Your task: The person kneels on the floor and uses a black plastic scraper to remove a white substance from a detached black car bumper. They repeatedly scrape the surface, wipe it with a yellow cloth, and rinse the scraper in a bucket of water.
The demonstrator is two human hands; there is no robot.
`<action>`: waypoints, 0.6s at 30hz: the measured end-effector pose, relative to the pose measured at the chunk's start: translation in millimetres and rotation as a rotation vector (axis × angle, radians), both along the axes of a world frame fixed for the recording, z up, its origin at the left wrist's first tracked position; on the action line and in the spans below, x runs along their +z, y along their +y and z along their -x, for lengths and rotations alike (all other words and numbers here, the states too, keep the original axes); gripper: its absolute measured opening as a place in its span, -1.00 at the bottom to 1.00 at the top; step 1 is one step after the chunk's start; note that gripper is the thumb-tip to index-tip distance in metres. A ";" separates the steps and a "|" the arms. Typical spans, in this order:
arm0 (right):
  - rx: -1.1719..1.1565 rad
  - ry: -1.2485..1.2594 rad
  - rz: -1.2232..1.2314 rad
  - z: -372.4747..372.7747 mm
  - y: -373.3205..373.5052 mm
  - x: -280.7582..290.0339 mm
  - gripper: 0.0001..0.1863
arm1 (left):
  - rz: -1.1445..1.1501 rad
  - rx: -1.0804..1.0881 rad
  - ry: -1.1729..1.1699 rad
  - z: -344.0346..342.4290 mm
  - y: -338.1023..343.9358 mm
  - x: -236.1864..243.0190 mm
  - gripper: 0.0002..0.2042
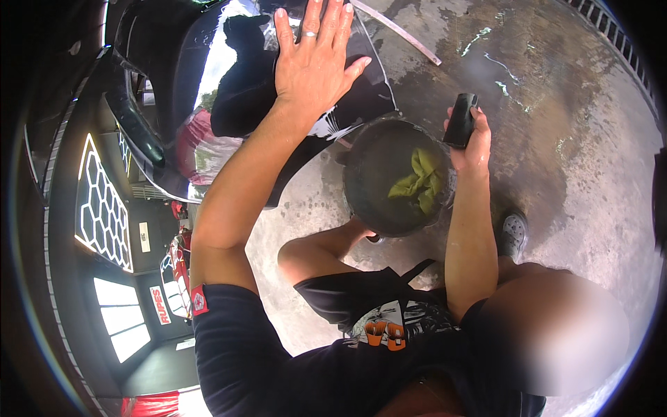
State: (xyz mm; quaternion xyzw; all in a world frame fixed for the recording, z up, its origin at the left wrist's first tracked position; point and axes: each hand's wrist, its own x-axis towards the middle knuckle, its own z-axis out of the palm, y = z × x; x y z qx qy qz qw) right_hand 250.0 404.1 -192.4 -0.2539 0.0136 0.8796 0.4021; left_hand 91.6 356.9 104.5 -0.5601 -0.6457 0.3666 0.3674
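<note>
My left hand (314, 57) lies flat with fingers spread on the glossy black car body (201, 83), a ring on one finger. My right hand (474, 142) grips a small black rectangular object (460, 119) just above the rim of a dark round bucket (361, 187). Inside the bucket sits a crumpled yellow-green cloth (418, 182). The bucket stands on wet concrete between the car and my knees.
Wet grey concrete floor (556, 104) spreads to the right, with a drain grate (611, 35) at the top right. A thin metal strip (396, 31) lies on the floor. My shoe (514, 233) is beside the bucket. The car's panel reflects lit hexagon lights (104, 201).
</note>
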 end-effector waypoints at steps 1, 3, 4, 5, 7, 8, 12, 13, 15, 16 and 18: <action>-0.012 -0.002 -0.013 -0.4 0.4 0.3 -0.47 | -0.001 -0.006 0.008 -0.5 -1.4 -5.3 -0.16; 0.003 -0.019 0.005 -1.4 0.4 1.0 -0.59 | -0.005 -0.008 0.027 -0.7 -5.8 -16.7 -0.14; 0.005 -0.032 0.013 -1.6 0.2 1.4 -0.64 | 0.008 0.000 -0.016 -0.3 -7.9 -21.6 -0.12; 0.011 -0.030 0.008 -1.9 0.0 1.9 -0.64 | 0.024 0.034 -0.001 -0.7 -9.8 -27.0 -0.11; 0.014 -0.034 0.001 -1.8 -0.3 2.9 -0.63 | 0.059 0.097 0.035 -2.6 -12.6 -36.7 -0.10; 0.017 -0.032 0.001 -1.6 -0.5 3.3 -0.62 | 0.062 0.079 0.022 -3.4 -14.8 -39.4 -0.09; 0.019 -0.055 0.007 -1.5 -1.1 5.1 -0.61 | 0.110 0.102 -0.015 -8.5 -22.6 -50.9 -0.08; 0.019 -0.050 -0.004 -1.5 -1.4 5.4 -0.61 | 0.121 0.100 -0.017 -9.5 -25.2 -53.3 -0.08; 0.024 -0.040 0.011 -1.7 -1.5 6.2 -0.61 | 0.144 0.096 -0.019 -10.6 -30.4 -58.0 -0.07; 0.019 -0.036 0.003 -1.8 -1.5 6.6 -0.61 | 0.156 0.099 -0.026 -10.4 -32.6 -60.1 -0.07; 0.019 -0.034 0.021 -1.2 -1.4 7.2 -0.61 | 0.157 0.095 -0.060 -11.0 -37.6 -65.3 -0.06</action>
